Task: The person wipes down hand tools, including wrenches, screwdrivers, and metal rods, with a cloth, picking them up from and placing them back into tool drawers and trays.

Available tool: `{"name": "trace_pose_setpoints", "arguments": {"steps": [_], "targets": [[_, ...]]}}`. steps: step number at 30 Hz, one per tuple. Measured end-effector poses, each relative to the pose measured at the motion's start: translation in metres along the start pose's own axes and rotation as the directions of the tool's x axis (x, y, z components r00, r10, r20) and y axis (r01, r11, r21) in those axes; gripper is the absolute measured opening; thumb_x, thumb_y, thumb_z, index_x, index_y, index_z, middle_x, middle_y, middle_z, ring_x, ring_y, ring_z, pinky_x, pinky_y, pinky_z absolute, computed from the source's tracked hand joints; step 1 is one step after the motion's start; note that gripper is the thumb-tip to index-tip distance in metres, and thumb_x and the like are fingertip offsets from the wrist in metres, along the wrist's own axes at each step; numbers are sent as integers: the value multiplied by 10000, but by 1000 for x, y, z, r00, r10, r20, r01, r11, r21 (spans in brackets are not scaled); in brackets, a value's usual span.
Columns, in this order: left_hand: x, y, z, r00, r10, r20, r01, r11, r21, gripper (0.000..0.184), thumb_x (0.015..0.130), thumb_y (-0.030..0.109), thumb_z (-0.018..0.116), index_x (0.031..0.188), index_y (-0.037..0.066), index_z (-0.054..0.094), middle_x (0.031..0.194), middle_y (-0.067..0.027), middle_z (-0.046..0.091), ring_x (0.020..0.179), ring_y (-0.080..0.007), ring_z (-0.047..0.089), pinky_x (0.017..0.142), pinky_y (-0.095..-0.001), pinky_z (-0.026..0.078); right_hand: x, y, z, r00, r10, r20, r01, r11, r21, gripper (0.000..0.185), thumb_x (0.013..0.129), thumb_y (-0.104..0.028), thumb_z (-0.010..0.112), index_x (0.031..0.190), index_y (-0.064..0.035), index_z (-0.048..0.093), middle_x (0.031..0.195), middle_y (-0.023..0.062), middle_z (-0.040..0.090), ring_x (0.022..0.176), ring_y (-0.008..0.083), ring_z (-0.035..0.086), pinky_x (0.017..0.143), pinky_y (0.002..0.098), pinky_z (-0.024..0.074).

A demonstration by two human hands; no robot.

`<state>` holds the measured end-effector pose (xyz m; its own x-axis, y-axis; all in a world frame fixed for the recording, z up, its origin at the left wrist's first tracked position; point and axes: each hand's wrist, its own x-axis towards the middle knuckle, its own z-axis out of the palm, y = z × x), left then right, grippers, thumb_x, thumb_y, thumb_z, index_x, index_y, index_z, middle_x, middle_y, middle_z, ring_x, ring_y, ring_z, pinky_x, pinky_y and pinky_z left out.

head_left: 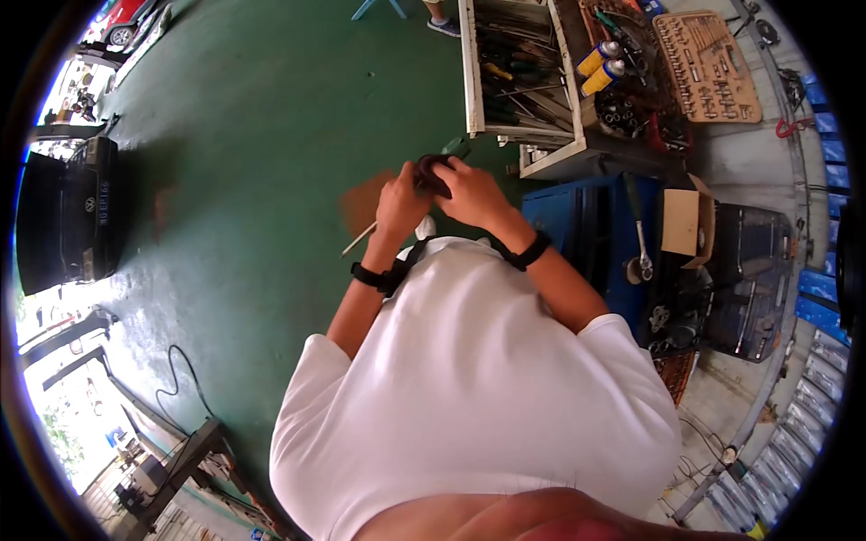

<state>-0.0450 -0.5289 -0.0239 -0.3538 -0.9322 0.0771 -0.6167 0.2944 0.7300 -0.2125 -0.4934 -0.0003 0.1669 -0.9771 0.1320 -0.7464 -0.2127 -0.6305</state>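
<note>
My left hand (400, 207) and my right hand (474, 192) are close together in front of my body, fingers closed around a dark round part (435, 173). A green handle (456, 148) sticks out just beyond my right fingers. On the other side, a thin light rod (359, 240) shows past my left hand. It lines up with the handle like a screwdriver, but its middle is hidden, and I cannot tell which hand grips it.
An open drawer (471, 72) of hand tools stands ahead right, beside yellow-labelled cans (602, 77) and a socket set (708, 68). A blue cabinet (564, 225) is near my right arm. A dark car (90, 212) stands far left; a person's shoe (443, 27) shows ahead.
</note>
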Motion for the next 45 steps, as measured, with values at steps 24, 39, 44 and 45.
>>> {"name": "trace_pose_setpoints", "arguments": {"steps": [24, 39, 44, 45], "targets": [[3, -39, -37, 950, 50, 310, -45, 999, -23, 749, 796, 166, 710, 1454, 218, 356, 852, -131, 714, 763, -381, 669, 666, -474, 542, 34, 36, -12, 920, 251, 302, -261, 965, -7, 444, 772, -372, 702, 1021, -7, 653, 945, 244, 690, 893, 440, 656, 788, 488, 540], [16, -114, -65, 912, 137, 388, -150, 989, 5, 781, 781, 135, 727, 1463, 215, 353, 711, -138, 657, 665, -371, 655, 584, -469, 522, 58, 0, 73, 907, 20, 421, 5, 998, -57, 661, 692, -278, 828, 1243, -34, 557, 1186, 157, 569, 1101, 365, 578, 911, 438, 503], [22, -109, -83, 899, 133, 417, -173, 983, 58, 718, 808, 184, 734, 1442, 206, 399, 623, -122, 617, 597, -353, 631, 514, -450, 483, 79, -6, 77, 866, 137, 480, -59, 983, -174, 607, 700, -276, 822, 1200, -31, 580, 1229, 180, 561, 1073, 374, 596, 879, 450, 524], [24, -110, -85, 902, 121, 413, -159, 985, 59, 718, 808, 184, 734, 1442, 206, 399, 623, -122, 617, 597, -353, 631, 514, -450, 483, 87, -7, 71, 861, 130, 491, -52, 984, -170, 607, 700, -276, 822, 1200, -31, 580, 1229, 180, 561, 1073, 374, 596, 879, 450, 524]]}}
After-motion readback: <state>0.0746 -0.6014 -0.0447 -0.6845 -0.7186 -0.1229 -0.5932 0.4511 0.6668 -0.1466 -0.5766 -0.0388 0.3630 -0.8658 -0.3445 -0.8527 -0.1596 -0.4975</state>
